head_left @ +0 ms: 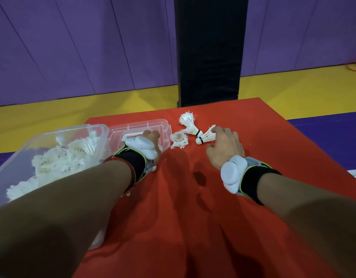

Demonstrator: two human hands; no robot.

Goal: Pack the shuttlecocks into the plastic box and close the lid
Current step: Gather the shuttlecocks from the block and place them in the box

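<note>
A clear plastic box (pixel 19 157) stands at the left on the red cloth, holding several white feather shuttlecocks (pixel 59 159). Its clear lid (pixel 141 125) lies open on the cloth just right of the box. My left hand (pixel 151 137) rests on the lid's near edge, fingers curled; whether it grips the lid I cannot tell. Three loose shuttlecocks lie on the cloth: one (pixel 189 122) farthest back, a frayed one (pixel 179 139) beside the lid, and one (pixel 206 136) under the fingertips of my right hand (pixel 225 147), which touches its feathers.
The red cloth (pixel 193 197) covers the table. A black padded post (pixel 209 51) rises right behind its far edge. Purple wall pads and a yellow and purple floor lie beyond. Both wrists carry black straps with white devices.
</note>
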